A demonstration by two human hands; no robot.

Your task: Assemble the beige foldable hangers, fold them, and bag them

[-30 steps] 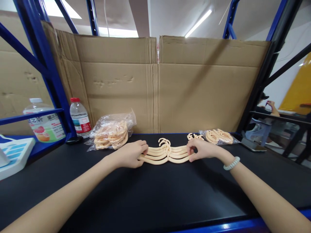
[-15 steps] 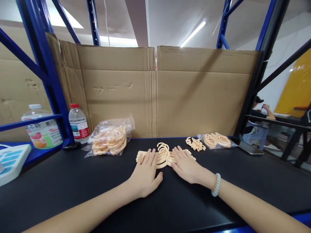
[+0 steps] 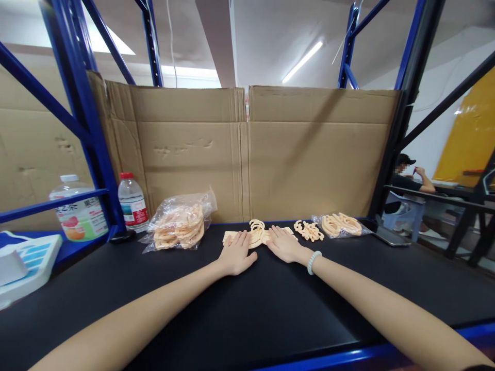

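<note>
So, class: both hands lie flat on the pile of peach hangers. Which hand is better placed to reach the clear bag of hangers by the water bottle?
Probably the left hand: it rests on the hanger pile on the side nearer the clear bag, while the right hand would have to cross over.

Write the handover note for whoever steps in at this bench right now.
Left hand: open, flat on the left half of the stack of peach hangers.
Right hand: open, flat on the right half.
Stack lies mid-bench on the black table.
Bagged hangers to the left; loose hooks and a smaller bag to the right.
Done: stack gathered.
Left: stack not bagged.
</note>
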